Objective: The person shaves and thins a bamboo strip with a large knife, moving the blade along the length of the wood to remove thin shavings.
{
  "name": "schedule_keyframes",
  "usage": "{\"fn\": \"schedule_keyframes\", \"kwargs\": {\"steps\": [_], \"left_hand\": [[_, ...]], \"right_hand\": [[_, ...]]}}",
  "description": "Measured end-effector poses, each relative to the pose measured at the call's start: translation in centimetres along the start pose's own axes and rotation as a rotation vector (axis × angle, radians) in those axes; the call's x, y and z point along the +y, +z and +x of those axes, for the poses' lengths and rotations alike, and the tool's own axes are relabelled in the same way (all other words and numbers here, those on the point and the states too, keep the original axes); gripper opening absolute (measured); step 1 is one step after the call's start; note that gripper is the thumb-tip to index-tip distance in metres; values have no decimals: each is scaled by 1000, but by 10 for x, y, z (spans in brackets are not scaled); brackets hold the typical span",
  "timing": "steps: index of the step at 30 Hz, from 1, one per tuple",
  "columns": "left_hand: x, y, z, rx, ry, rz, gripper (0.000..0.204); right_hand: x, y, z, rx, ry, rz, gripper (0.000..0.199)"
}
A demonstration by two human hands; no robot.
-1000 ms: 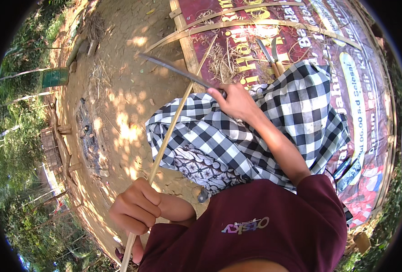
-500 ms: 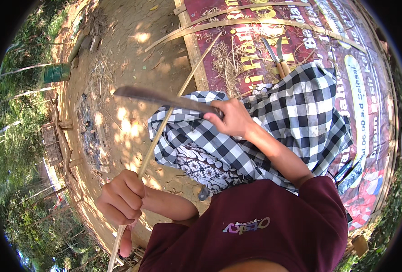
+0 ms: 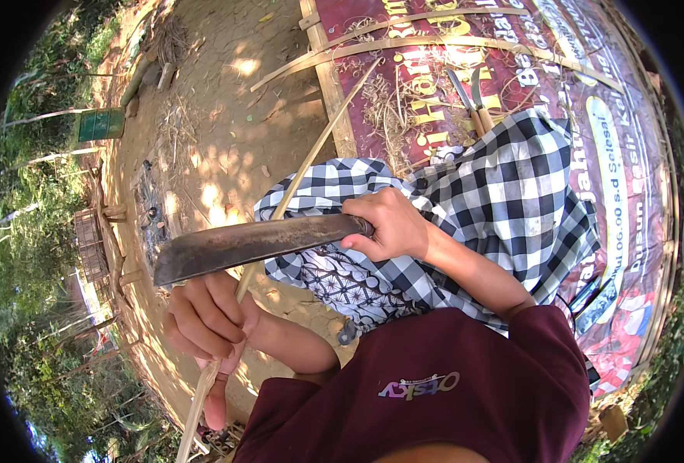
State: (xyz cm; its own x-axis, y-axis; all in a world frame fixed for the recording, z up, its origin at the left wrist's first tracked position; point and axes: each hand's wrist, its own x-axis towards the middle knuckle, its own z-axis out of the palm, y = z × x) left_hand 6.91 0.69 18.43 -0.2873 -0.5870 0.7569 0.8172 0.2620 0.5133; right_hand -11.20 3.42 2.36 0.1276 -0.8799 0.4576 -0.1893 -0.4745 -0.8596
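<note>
My right hand (image 3: 392,225) grips the handle of a machete (image 3: 257,243). Its broad, dark blade points left and crosses over a long, thin bamboo strip (image 3: 299,176), just beyond my left hand. Fingers curled round the strip's lower part, my left hand (image 3: 212,320) holds it at a slant, and the far end reaches up toward the wooden edge of the platform. The strip's near end (image 3: 191,424) looks paler and runs out below my left hand. A black-and-white checked cloth (image 3: 504,181) covers my lap, beneath my right forearm.
A printed maroon banner (image 3: 357,85) covers the platform on the right, strewn with curled shavings (image 3: 384,116). Two knives (image 3: 473,104) lie there beyond my lap. Long bamboo strips (image 3: 435,40) cross its far side. Bare earth (image 3: 234,116) lies left, with a green container (image 3: 101,124) farther off.
The machete has come nearer to me along the bamboo strip, toward my left hand, and its blade now shows broadside. My right hand has dropped slightly; my left keeps its hold.
</note>
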Motion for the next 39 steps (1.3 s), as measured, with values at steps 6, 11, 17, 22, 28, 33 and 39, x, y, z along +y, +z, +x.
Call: {"fn": "schedule_keyframes", "kwargs": {"steps": [6, 11, 17, 22, 28, 33, 39], "left_hand": [[12, -9, -9, 175, 96, 103, 72], [3, -1, -7, 30, 58, 63, 71], [-6, 4, 1, -168, -41, -15, 65], [2, -5, -3, -94, -38, 76, 67], [-4, 3, -4, -182, -80, 42, 64], [-8, 7, 2, -261, -133, 73, 63], [-10, 5, -9, -230, -99, 18, 61]], "right_hand": [[26, -4, 3, 46, 357, -23, 43], [5, -1, 6, -14, 206, 3, 40], [19, 1, 3, 97, 140, -87, 44], [26, -2, 4, 66, 306, -61, 42], [-13, 9, 4, 38, -21, -76, 45], [27, -2, 9, 184, 421, 43, 42], [17, -6, 4, 83, 166, -117, 44]]}}
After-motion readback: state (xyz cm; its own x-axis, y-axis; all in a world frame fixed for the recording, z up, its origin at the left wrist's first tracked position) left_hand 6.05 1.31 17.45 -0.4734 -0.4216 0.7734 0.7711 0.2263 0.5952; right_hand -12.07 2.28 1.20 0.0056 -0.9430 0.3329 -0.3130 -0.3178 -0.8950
